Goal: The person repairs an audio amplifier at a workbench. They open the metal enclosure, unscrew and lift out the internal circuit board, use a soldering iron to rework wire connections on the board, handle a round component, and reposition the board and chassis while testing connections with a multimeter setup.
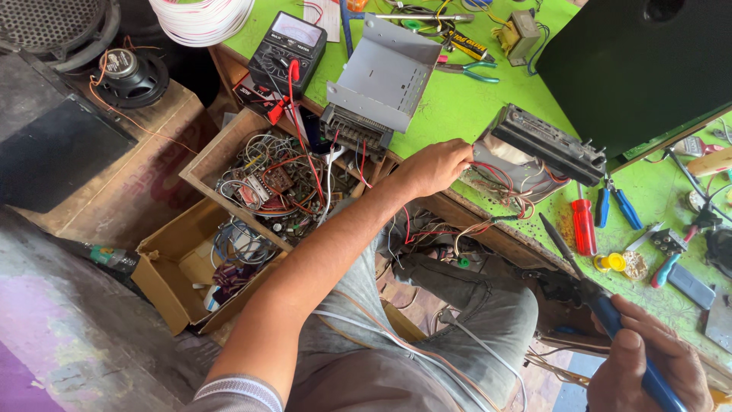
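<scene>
The blue-handled tool (610,313) runs off the bottom edge.

The left arm was stretched long across the lap, bare from a striped short sleeve at the shoulder, elbow nearly straight. Its wrist was bent slightly down, and the left hand (433,166) lay knuckles up at the near end of the car stereo chassis (537,149), fingers curled over that end and touching it; the fingertips were hidden.

The right hand (648,366) sat well below the chassis, close to the body, closed in a fist around the blue handle of a soldering iron (602,305). The thumb lay along the handle, knuckles turned outward, and the iron's tip pointed up toward the chassis, short of it.
</scene>
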